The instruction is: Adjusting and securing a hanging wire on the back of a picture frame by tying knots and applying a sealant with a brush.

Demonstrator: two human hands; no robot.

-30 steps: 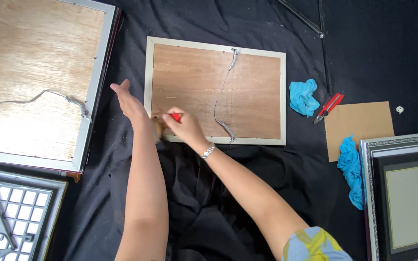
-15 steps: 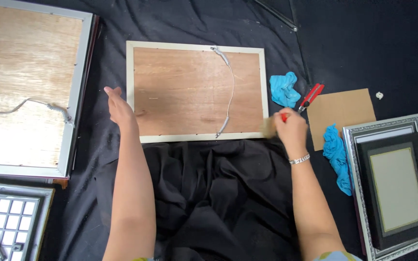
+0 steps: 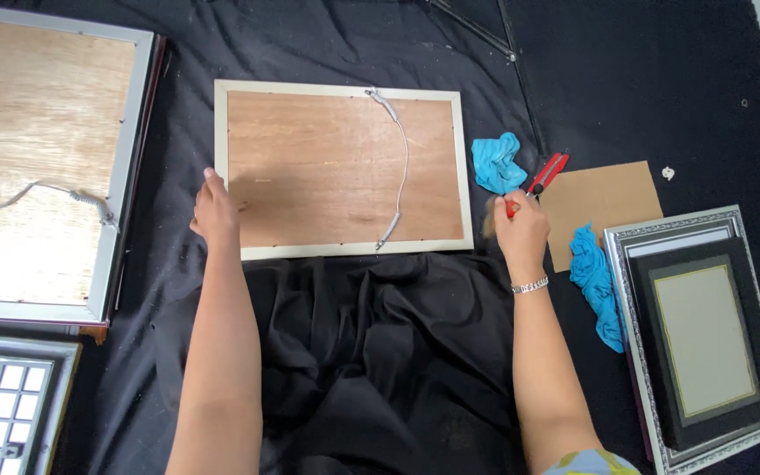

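Observation:
A picture frame (image 3: 341, 167) lies face down on black cloth, showing a brown wooden back, a pale border and a hanging wire. My left hand (image 3: 215, 211) rests on its lower left edge, fingers flat. To the right of the frame's lower right corner, my right hand (image 3: 521, 233) is closed around a small red-tipped tool (image 3: 509, 211); I cannot tell what kind of tool it is. Just beyond that hand lie a red-handled cutter (image 3: 549, 173) and a crumpled blue cloth (image 3: 496, 163).
A brown cardboard sheet (image 3: 604, 207) and a second blue cloth (image 3: 598, 281) lie at right, beside a silver frame with a black mat (image 3: 705, 334). A large face-down frame (image 3: 37, 167) fills the left. A grid-patterned frame (image 3: 2, 413) sits bottom left.
My right hand has carried the red-tipped tool from the frame's lower left corner, along the bottom edge, to past its right side. My left hand stays on the left edge.

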